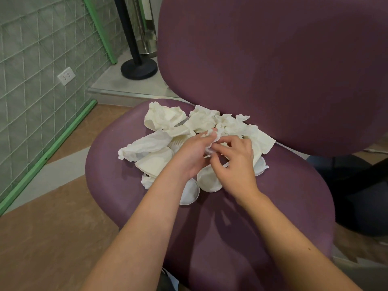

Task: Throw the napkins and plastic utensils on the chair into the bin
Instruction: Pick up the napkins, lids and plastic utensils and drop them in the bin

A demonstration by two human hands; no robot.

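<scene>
Napkins (159, 120), crumpled and white, lie heaped on the purple chair (210, 238) seat, spreading from 9 to 3 o'clock around the hands; the chair's backrest is cut off at the top and right edges. Round white plastic lids (210, 181) sit at 6 o'clock of the heap, partly hidden under the wrists, and a plastic fork (177, 144) barely shows beneath the left hand (189, 156). That hand's grip is curled round a small napkin wad (207, 134). The right hand (235, 162), fingers bent, pinches the same wad.
</scene>
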